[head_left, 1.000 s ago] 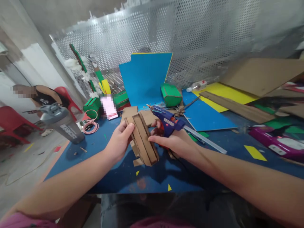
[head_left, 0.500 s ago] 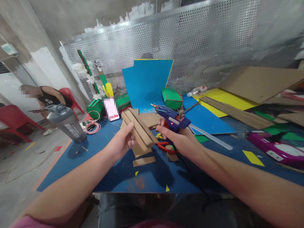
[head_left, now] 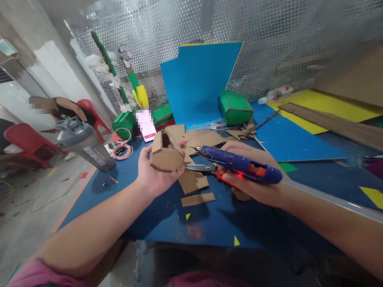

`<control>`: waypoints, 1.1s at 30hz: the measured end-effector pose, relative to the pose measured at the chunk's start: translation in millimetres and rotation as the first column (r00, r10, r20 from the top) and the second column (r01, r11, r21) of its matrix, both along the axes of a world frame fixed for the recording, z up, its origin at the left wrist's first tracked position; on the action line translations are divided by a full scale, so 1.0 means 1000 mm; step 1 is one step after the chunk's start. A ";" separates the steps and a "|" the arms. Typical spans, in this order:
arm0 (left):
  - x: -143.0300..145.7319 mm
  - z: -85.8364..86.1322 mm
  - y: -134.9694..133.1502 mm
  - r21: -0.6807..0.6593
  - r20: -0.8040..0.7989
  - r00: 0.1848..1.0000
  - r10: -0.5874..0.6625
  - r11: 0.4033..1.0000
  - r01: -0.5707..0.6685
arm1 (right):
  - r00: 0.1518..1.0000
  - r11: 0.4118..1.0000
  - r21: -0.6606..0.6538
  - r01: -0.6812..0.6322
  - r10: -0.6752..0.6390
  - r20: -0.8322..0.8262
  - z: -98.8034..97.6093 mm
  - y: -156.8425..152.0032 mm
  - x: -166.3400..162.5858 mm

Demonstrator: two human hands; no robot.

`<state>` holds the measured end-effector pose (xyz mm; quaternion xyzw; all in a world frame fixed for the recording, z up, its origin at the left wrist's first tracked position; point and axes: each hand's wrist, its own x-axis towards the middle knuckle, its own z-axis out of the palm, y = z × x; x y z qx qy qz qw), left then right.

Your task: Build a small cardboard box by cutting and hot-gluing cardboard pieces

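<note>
My left hand [head_left: 152,173] holds a small cardboard box [head_left: 168,158] with angled sides, its open slot turned upward. Wrapped in my right hand [head_left: 254,183] is a blue hot glue gun [head_left: 239,159], its metal nozzle pointing left toward the box, a short gap from it. A red light glows on the gun and a long clear glue stick [head_left: 332,197] runs out of its back. Below and between my hands lie scissors [head_left: 202,167] with red handles, partly hidden by my right hand, and cut cardboard pieces [head_left: 194,182] on the blue table.
A grey shaker bottle [head_left: 92,149], a pink cable [head_left: 123,151] and a phone [head_left: 146,123] stand or lie at the left. Behind are a blue board [head_left: 205,85] and a green box [head_left: 236,107]. Cardboard strips [head_left: 335,121] lie right. A person [head_left: 67,107] sits beyond the table.
My left hand has turned the cardboard box so its end face and opening show. The glue gun has tipped flatter and come closer to me, and the view has shifted right and down.
</note>
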<state>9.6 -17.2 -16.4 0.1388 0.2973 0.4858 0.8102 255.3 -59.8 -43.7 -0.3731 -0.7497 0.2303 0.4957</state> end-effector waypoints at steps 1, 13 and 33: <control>-0.001 -0.001 0.000 0.020 0.000 1.000 -0.002 1.000 0.002 | 1.000 1.000 0.019 -0.008 0.008 0.028 -0.002 0.001 0.001; -0.004 -0.010 0.008 0.052 -0.020 1.000 -0.017 0.998 0.018 | 0.990 0.963 0.236 -0.134 0.120 0.073 -0.001 0.007 0.014; -0.005 -0.023 0.008 0.301 -0.080 0.995 -0.065 0.950 0.086 | 0.955 0.939 0.199 -0.280 0.252 0.154 0.008 0.001 0.021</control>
